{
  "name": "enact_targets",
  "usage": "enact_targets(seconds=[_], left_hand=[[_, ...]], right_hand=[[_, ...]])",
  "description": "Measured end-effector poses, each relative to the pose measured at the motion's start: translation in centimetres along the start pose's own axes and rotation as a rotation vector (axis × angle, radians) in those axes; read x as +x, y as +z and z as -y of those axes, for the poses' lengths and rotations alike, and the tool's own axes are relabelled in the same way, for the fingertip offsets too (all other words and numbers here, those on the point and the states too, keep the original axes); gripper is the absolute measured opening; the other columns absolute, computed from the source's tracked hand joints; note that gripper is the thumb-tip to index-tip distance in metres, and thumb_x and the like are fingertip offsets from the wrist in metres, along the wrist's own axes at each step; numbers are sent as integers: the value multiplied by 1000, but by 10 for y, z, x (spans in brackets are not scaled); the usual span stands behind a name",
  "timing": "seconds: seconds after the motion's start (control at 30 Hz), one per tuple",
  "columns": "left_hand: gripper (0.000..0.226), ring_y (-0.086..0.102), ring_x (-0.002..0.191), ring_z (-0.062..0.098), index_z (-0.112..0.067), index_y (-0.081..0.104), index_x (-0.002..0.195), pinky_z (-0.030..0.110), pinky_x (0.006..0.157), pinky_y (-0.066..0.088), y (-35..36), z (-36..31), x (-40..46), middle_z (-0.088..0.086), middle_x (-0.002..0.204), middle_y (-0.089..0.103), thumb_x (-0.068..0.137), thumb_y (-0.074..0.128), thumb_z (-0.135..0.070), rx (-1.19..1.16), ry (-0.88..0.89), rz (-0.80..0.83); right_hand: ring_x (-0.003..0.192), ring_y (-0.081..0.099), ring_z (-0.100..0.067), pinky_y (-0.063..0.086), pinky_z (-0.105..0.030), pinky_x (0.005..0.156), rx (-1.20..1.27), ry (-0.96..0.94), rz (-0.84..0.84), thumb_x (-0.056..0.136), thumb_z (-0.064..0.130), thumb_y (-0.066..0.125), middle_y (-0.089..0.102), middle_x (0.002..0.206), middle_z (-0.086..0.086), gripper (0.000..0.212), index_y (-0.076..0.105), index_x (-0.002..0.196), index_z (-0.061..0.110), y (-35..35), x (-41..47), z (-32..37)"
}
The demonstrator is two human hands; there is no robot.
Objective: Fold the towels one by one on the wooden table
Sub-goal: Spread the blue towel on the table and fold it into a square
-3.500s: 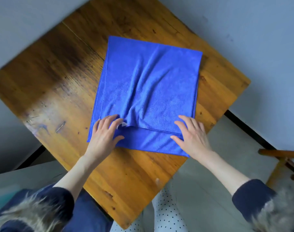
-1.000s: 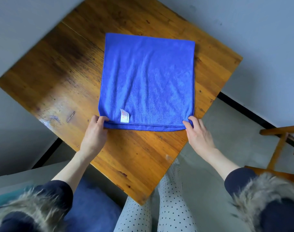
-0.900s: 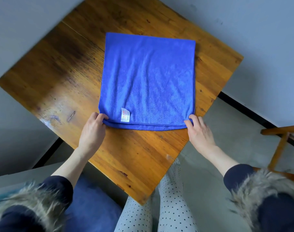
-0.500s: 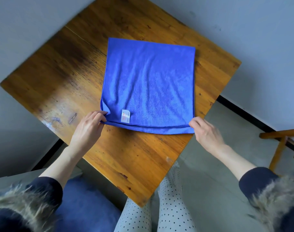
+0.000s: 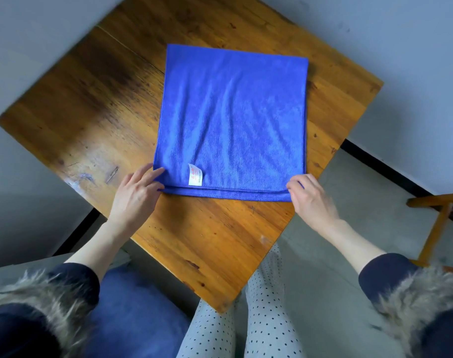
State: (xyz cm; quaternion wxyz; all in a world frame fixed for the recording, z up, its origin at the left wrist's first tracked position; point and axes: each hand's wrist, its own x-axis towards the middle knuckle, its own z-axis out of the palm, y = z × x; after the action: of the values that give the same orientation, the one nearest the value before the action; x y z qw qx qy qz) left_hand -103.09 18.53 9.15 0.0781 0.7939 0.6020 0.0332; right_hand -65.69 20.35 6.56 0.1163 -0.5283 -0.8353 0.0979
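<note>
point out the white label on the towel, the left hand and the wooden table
white label (image 5: 196,178): head view, middle of the tag by the towel's near edge
left hand (image 5: 135,195): head view, back of the hand
wooden table (image 5: 91,99): head view, bare top left of the towel

Between the left hand (image 5: 135,193) and right hand (image 5: 311,197), a blue towel (image 5: 233,120) with a white label (image 5: 195,178) lies on the brown table (image 5: 91,112), above white, black-dotted trousers (image 5: 266,319).

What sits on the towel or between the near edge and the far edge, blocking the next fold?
Nothing visible. The towel lies flat on the table, bare on top except its own tag. Left hand and right hand pinch its near corners.
</note>
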Motion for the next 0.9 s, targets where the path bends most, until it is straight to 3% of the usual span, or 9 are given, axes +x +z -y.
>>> enact_targets(seconds=[0.17, 0.3, 0.37, 0.43, 0.53, 0.6, 0.7, 0.77, 0.9], left_hand=[[7, 61, 105, 36, -1, 73, 76, 48, 70, 55, 8, 3, -2, 14, 108, 69, 75, 71, 6, -37, 2, -33], [5, 62, 103, 35, 1, 71, 81, 47, 72, 56, 12, 8, -2, 15, 108, 68, 80, 67, 4, -38, 14, -79], [6, 63, 99, 36, 1, 71, 84, 47, 69, 56, 12, 10, 0, 18, 107, 66, 80, 66, 4, -45, 15, -112], [12, 63, 94, 36, 1, 70, 91, 47, 65, 56, 11, 10, 1, 19, 108, 65, 80, 66, 5, -58, -11, -133], [23, 64, 83, 35, -3, 69, 99, 42, 55, 53, 9, 8, 4, 18, 105, 63, 79, 67, 6, -65, -50, -150], [23, 63, 78, 35, -4, 69, 100, 40, 53, 51, 7, 7, 5, 18, 101, 63, 79, 67, 7, -69, -49, -162], [20, 62, 79, 36, -1, 69, 96, 41, 54, 52, 5, 6, 7, 19, 99, 63, 79, 66, 9, -95, -55, -170], [16, 62, 79, 37, 2, 69, 94, 44, 56, 54, 5, 6, 7, 20, 98, 63, 80, 64, 9, -109, -58, -175], [11, 63, 80, 37, 3, 69, 93, 47, 65, 55, 1, 7, 10, 19, 98, 65, 86, 60, 3, -137, -35, -221]], right_hand=[[76, 61, -32, 42, -21, 49, -42, -27, 28, 69, -14, 70, 61, 83, -16, 14, 63, 77, -5, 0, 0, 0], [72, 61, -34, 53, -34, 55, 58, 24, -107, 77, -14, 62, 62, 77, -18, 7, 62, 77, -6, -3, -3, -2], [68, 59, -32, 45, -30, 61, 89, 44, -186, 84, -6, 51, 60, 74, -17, 11, 59, 77, -6, -7, -3, -1], [66, 56, -32, 41, -28, 57, 75, 7, -185, 82, -8, 44, 57, 73, -16, 15, 56, 73, -3, -12, -5, 0], [67, 58, -31, 43, -29, 39, -10, -58, -52, 63, -26, 58, 56, 75, -16, 23, 58, 67, -3, -16, -7, -2], [69, 60, -30, 41, -26, 34, -63, -88, 30, 57, -25, 67, 58, 76, -15, 24, 61, 67, -4, -17, -8, -4], [76, 63, -31, 50, -30, 45, -108, -145, 82, 61, -7, 79, 62, 82, -15, 20, 64, 75, -4, -14, -12, -5], [83, 64, -31, 54, -32, 55, -122, -137, 105, 62, 7, 82, 63, 88, -16, 28, 65, 81, -4, -11, -17, -5], [83, 63, -32, 56, -36, 59, -157, -78, 95, 66, 3, 78, 63, 89, -16, 24, 64, 84, -4, -5, -17, -3]])
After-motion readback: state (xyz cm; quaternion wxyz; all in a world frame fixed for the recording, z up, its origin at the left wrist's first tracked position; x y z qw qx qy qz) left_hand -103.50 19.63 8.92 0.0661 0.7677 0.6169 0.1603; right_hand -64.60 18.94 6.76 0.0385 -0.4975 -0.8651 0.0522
